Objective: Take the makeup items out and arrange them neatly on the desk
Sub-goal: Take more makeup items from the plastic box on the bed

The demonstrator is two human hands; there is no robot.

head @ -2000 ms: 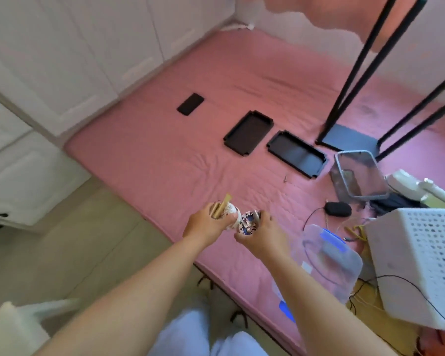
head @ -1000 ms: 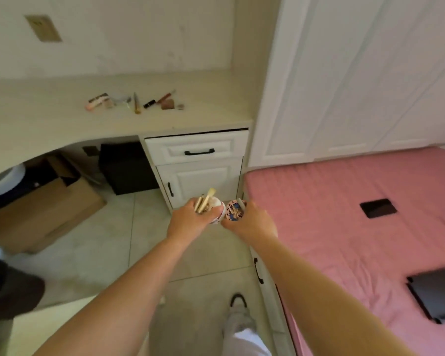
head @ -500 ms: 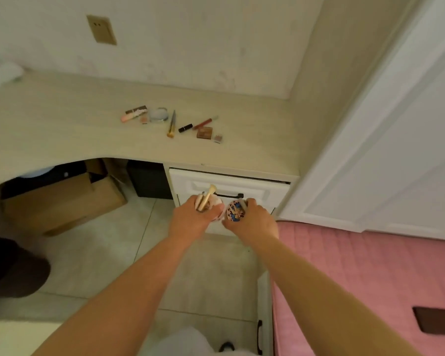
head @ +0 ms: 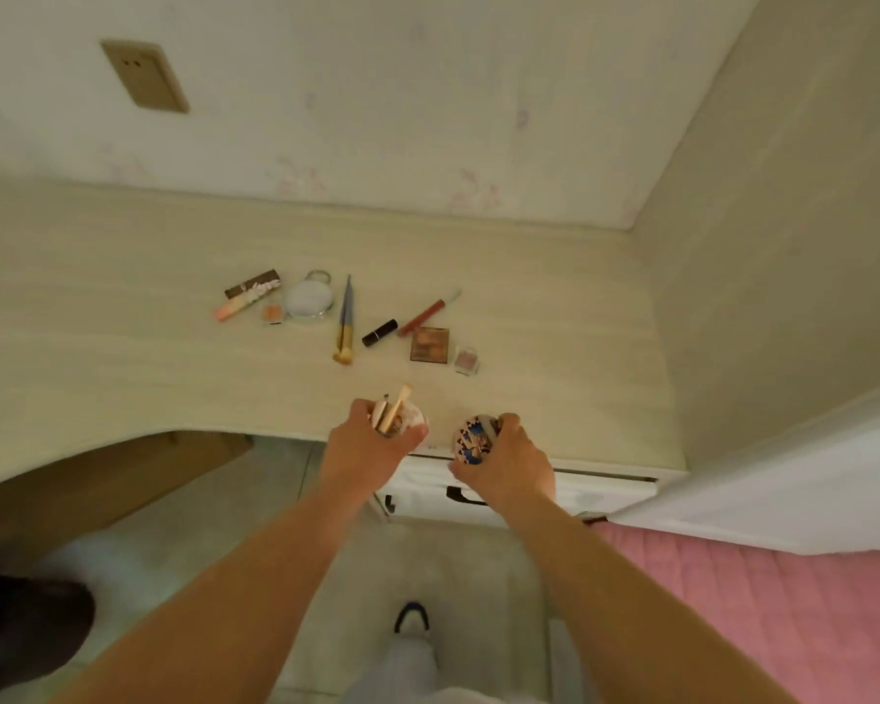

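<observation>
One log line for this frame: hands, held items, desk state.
left hand: holds cup of brushes | right hand: holds patterned container | desk: makeup items laid out | phase: at desk edge

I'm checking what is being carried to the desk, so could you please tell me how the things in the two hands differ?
The left hand grips a pale cup with brush handles sticking out of it; the right hand grips a round blue-and-orange patterned item with nothing protruding. The cup looks plain, the patterned item busy. Both are held at the desk front edge.
</observation>
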